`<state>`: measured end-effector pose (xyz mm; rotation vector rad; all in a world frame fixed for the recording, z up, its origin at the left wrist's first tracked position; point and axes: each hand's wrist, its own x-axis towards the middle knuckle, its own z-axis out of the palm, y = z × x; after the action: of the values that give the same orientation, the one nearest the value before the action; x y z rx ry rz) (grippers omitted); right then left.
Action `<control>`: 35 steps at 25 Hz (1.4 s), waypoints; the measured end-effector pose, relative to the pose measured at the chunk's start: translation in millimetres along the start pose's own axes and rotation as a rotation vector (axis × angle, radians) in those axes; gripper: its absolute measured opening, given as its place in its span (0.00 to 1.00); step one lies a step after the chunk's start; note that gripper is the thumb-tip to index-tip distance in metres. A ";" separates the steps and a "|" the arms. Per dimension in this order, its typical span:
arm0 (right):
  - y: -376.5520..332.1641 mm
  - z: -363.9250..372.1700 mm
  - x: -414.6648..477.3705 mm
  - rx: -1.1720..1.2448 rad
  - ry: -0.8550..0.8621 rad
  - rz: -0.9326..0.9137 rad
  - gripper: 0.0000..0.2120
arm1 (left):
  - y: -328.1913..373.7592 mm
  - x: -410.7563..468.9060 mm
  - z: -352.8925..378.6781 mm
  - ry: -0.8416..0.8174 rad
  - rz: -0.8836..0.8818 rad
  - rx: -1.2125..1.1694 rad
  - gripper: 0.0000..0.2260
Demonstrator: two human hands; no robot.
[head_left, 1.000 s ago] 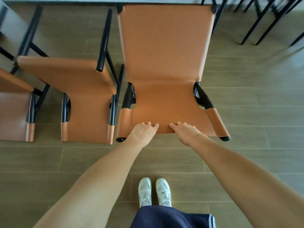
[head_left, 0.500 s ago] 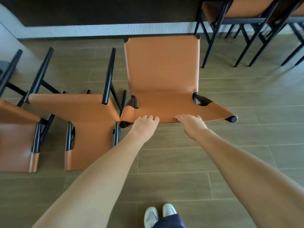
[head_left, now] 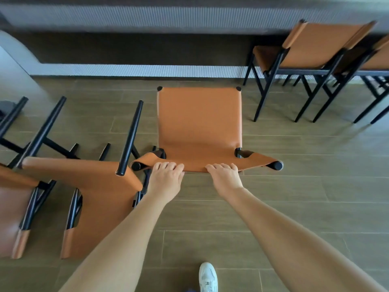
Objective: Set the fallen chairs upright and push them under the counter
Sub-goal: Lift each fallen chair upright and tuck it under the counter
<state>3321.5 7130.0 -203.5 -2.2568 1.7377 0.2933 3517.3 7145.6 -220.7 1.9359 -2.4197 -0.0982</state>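
left hand (head_left: 166, 179) and right hand (head_left: 226, 180) apparently grip the chair (head_left: 200, 123) by its near edge.

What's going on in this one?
A person grips the top of the backrest of a tan chair with the left hand and right hand. It stands upright with its seat toward the counter, not yet under it. Two fallen chairs lie to its left. Other chairs stand at the counter on the right.
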 end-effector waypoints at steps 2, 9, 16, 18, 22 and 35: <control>5.6 -12.2 16.0 0.002 0.000 -0.002 0.26 | -1.3 18.2 -5.9 -0.011 -0.011 0.018 0.15; 17.2 -45.8 70.9 0.007 -0.026 -0.008 0.24 | -14.4 77.0 -25.1 0.016 -0.021 0.009 0.11; 29.5 -81.6 131.9 0.065 0.027 0.055 0.22 | -36.7 152.6 -40.8 -0.111 -0.014 0.040 0.15; 31.5 -89.5 152.4 0.090 0.029 0.075 0.20 | -44.3 174.8 -42.5 -0.120 -0.001 0.035 0.15; 38.3 -104.5 189.9 0.104 0.004 0.096 0.19 | -59.0 218.3 -45.1 -0.145 0.024 0.014 0.15; 47.0 -106.7 220.2 0.125 0.061 0.072 0.19 | -69.6 243.9 -39.1 -0.098 -0.003 -0.025 0.14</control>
<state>3331.8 6882.3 -179.2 -2.1394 1.8175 0.1270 3534.2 6891.4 -188.8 1.9692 -2.4629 -0.2274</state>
